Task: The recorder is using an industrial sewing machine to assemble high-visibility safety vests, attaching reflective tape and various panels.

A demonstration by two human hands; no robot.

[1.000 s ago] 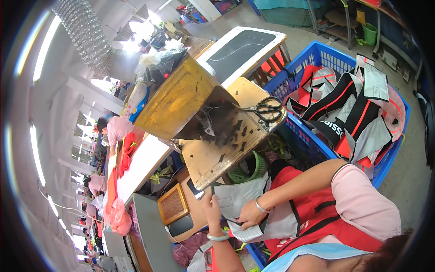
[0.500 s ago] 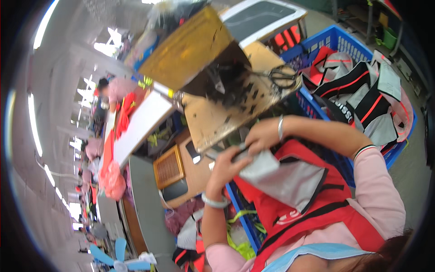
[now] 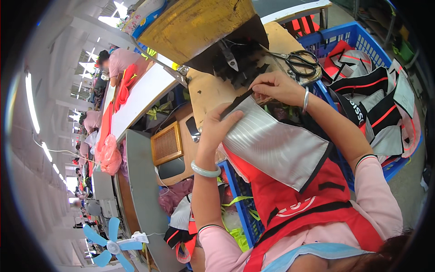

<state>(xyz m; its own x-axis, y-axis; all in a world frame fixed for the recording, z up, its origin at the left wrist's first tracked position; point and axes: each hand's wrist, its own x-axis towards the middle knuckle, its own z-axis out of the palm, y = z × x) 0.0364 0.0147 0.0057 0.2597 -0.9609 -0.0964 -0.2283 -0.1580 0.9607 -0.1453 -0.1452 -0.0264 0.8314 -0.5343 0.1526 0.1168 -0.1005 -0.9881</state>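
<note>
A silver-grey fabric piece (image 3: 276, 143) with black edging is stretched between my hands, over the red apron (image 3: 299, 181) I wear. My left hand (image 3: 218, 124) grips its near-left corner, with the thumb lying on the grey face and the fingers behind. The thumb and fingers of my right hand (image 3: 278, 92) pinch the end of the black strip (image 3: 239, 103) along the top edge. The lower part of the fabric hangs toward my lap. Just beyond my right hand, black-handled scissors (image 3: 302, 62) lie on the worn wooden bench top (image 3: 204, 88).
A yellow box-like machine housing (image 3: 199, 29) stands on the bench, with black scraps beneath. At right, a blue crate (image 3: 374, 41) holds grey, black and red fabric pieces. Another blue crate (image 3: 238, 199) sits below my left arm. A blue fan (image 3: 113, 247) is lower left; a co-worker (image 3: 122, 63) bends over a white table.
My hands have moved apart, the right one up and to the right. The bunched grey fabric is now spread flat between them. The view has shifted slightly.
</note>
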